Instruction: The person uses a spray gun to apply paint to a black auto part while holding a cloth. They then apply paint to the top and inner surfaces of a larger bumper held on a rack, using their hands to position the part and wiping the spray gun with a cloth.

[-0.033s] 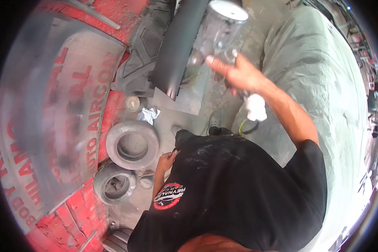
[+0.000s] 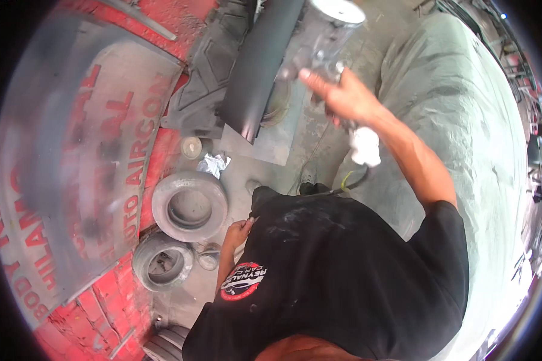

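Note:
My right hand [image 2: 350, 99] is wrapped round a spray gun [image 2: 316, 63] that has a clear cup with a white lid on top. White cloth or paper [image 2: 365, 146] is bunched at the handle's lower end, where a dark and yellow-green hose [image 2: 350, 178] hangs. The gun is held at the right side of a long, dark panel [image 2: 260, 66], which looks smooth and slightly curved. Low by my side, next to the black shirt, my left hand [image 2: 241, 231] has curled fingers. What they hold, if anything, is hidden.
Two tyres [image 2: 190, 180] lie on the floor at the left, near a round can [image 2: 192, 147] and crumpled foil-like material [image 2: 214, 163]. A lettered board [image 2: 96, 150] leans on the red wall. A pale sheet [image 2: 457, 120] covers something large at the right.
The spray gun and my right hand have shifted slightly to the right. The hose below has swung a little, and a shoe shows more beside it. My left hand stays put.

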